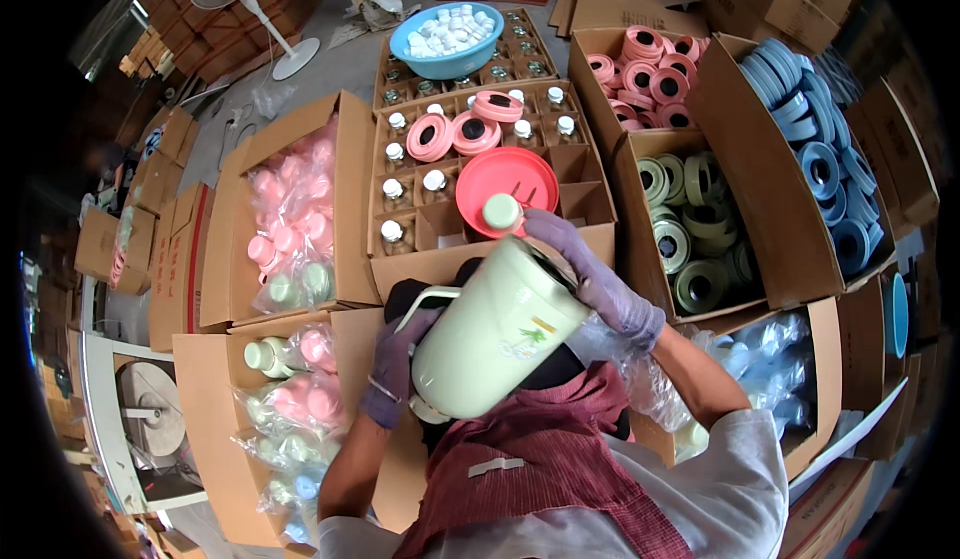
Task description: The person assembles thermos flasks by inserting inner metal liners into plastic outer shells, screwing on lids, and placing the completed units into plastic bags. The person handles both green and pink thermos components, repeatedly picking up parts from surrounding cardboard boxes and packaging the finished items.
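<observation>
A pale green thermos jug [500, 329] with a small plant print lies tilted across my lap. My left hand [396, 359], in a purple glove, is closed around its handle side. My right hand [605, 284], also gloved, is at the jug's upper end, where a dark opening partly shows. A light green cap [502, 211] is at its fingertips and seems pinched there; the hand hides part of the grip. Just beyond the cap, a round red tray [530, 174] rests on a divided carton.
The divided carton [480, 244] holds white-capped bottles, with pink rings [475, 133] on top. A blue basin [445, 67] of white caps stands behind. Open cartons at right hold green rings [705, 229], pink rings [655, 74] and blue rings [825, 169]. Bagged pink parts [300, 199] fill a left carton.
</observation>
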Tool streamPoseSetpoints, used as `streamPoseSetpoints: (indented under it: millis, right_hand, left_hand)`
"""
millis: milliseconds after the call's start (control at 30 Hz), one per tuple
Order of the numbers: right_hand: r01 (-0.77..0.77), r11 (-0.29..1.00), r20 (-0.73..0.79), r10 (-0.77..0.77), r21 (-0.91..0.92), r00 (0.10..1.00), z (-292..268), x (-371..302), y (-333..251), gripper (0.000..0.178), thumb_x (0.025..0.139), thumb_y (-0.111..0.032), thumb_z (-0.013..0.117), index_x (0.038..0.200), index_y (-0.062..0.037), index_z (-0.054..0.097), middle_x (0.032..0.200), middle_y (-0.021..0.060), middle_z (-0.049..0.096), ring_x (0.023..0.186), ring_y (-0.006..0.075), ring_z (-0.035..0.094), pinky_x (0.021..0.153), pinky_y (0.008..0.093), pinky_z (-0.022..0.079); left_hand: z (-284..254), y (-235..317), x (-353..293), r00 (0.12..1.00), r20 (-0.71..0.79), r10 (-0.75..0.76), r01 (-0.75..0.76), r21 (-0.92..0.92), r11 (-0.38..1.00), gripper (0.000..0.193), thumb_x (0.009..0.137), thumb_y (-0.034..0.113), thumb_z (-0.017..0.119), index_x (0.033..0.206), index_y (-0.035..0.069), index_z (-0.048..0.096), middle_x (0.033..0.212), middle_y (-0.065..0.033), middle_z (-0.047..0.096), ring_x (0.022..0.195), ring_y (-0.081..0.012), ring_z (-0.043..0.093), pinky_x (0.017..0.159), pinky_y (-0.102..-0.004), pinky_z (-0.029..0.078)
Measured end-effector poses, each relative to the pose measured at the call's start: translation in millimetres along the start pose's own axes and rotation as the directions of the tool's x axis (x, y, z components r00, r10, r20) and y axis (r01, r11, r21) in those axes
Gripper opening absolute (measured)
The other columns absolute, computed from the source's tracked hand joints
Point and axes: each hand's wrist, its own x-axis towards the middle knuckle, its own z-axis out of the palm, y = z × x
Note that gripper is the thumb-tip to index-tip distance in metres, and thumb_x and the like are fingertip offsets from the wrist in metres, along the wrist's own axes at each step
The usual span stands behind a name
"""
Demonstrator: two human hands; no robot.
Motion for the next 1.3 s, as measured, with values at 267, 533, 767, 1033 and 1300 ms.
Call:
streamPoseSetpoints:
  millis: [267,533,767,1033,1300]
  right_hand:
    - [-0.149,0.535,-0.038,0.213,-0.832,0.976,9,71,224,0.060,0.082,-0.021,0.064,0.139,-0.0315,0.048,0.141,0.0193,0.041,0.121,0.0483,0.046,0.100,0.0517,0.044]
    - [-0.071,0.485,0.175,0.443,-0.872,0.879,8,113,222,0.060,0.074,-0.016,0.070,0.131,-0.0253,0.053,0.133,0.0214,0.043,0.117,0.0482,0.048,0.094,0.0516,0.047]
    - [0.273,0.686,0.063,-0.314,-0.674,0.947,33,54,60,0.061,0.074,-0.024,0.075,0.130,-0.0088,0.054,0.130,0.0272,0.044,0.120,0.0365,0.049,0.096,0.0443,0.046]
    - [-0.113,0.912,-0.282,-0.003,-0.395,0.960,64,34,59,0.082,0.081,-0.041,0.074,0.143,-0.0030,0.037,0.133,0.0243,0.046,0.114,0.0378,0.054,0.093,0.0444,0.048]
    - [0.147,0.559,-0.053,-0.327,-0.816,0.944,80,20,50,0.074,0.068,-0.017,0.079,0.135,-0.0094,0.050,0.136,0.0214,0.040,0.121,0.0444,0.043,0.101,0.0523,0.040]
  left_hand:
    - [-16,-22,36,0.898,-0.423,-0.123,-0.255,-0.727,0.638,0.042,0.097,0.019,0.048,0.135,0.001,0.048,0.126,-0.0099,0.060,0.114,-0.0222,0.060,0.094,-0.0347,0.050]
    - [-10,-63,109,0.926,-0.361,-0.112,-0.271,-0.840,0.471,0.044,0.098,0.030,0.048,0.134,0.005,0.049,0.132,-0.0124,0.055,0.123,-0.0273,0.053,0.103,-0.0474,0.044]
    - [33,-37,116,0.967,-0.152,-0.202,-0.152,-0.988,0.014,0.046,0.100,0.039,0.047,0.135,0.010,0.048,0.136,-0.0115,0.053,0.124,-0.0315,0.052,0.101,-0.0537,0.044]
    - [46,-13,103,0.957,-0.217,-0.192,-0.209,-0.976,0.058,0.055,0.098,0.048,0.049,0.140,0.014,0.042,0.137,-0.0083,0.050,0.125,-0.0299,0.051,0.102,-0.0527,0.044]
    - [62,1,88,0.948,-0.301,-0.102,-0.264,-0.925,0.271,0.046,0.102,0.038,0.047,0.142,0.018,0.038,0.138,-0.0063,0.046,0.124,-0.0258,0.050,0.101,-0.0465,0.045]
